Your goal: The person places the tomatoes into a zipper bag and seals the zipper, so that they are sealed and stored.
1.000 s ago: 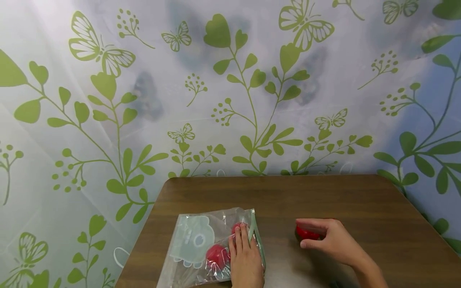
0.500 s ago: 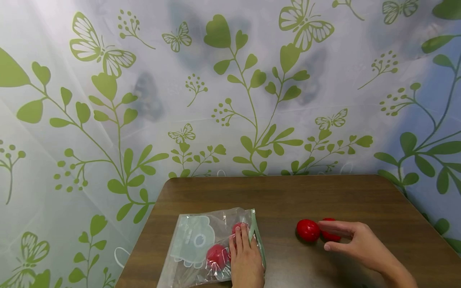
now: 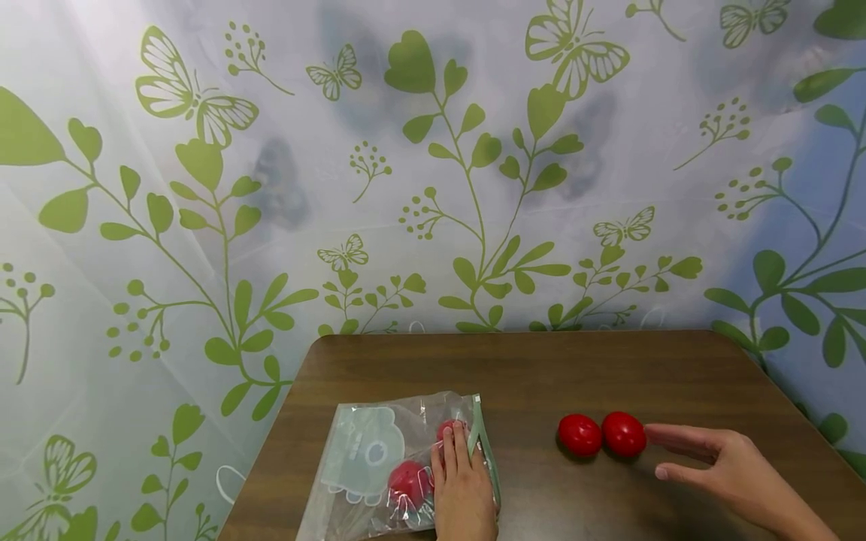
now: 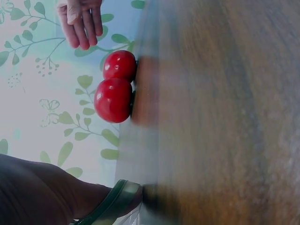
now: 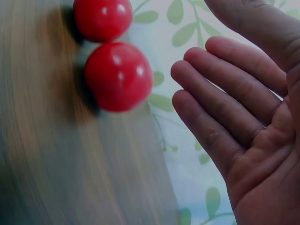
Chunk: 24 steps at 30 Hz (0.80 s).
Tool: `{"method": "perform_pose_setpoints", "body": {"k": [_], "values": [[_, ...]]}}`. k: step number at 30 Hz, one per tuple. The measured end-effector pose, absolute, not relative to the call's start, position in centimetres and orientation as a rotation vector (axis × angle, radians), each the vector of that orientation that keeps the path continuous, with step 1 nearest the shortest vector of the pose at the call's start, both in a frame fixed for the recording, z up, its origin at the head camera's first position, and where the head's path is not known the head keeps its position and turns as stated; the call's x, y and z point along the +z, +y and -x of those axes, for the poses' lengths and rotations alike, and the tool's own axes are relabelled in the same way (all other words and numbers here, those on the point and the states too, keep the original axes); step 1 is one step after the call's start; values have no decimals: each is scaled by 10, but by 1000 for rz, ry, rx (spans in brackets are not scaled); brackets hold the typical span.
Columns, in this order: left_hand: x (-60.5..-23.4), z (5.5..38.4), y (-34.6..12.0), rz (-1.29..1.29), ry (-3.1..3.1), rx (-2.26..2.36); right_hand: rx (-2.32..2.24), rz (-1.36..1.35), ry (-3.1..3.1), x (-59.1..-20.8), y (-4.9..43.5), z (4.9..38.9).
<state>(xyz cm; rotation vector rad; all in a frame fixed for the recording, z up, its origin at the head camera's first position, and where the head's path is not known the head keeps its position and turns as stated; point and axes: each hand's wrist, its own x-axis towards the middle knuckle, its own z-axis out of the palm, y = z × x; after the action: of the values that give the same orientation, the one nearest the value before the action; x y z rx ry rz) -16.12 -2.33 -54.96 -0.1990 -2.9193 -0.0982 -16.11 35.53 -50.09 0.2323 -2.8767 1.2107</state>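
Behind your hands hangs the leafy curtain (image 3: 433, 165); beneath them is the table (image 3: 528, 376). The clear bag (image 3: 365, 432) lies under your left hand (image 3: 463, 492), its fingers straight. Your right hand (image 3: 734, 469) holds nothing, thumb parted from fingers. Left of its fingertips sit two loose balls (image 3: 624, 433); bagged balls (image 3: 409, 481) lie by your left fingers.

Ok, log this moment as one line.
left hand: resting on clear bag, red items inside | right hand: empty, fingers extended | two round red objects: side by side on table
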Motion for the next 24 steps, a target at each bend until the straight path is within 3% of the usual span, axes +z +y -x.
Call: {"method": "perform_pose_setpoints", "body": {"k": [24], "values": [[-550, 162, -23, 180, -2900, -114, 1158, -62, -2896, -521, 386, 171]]}}
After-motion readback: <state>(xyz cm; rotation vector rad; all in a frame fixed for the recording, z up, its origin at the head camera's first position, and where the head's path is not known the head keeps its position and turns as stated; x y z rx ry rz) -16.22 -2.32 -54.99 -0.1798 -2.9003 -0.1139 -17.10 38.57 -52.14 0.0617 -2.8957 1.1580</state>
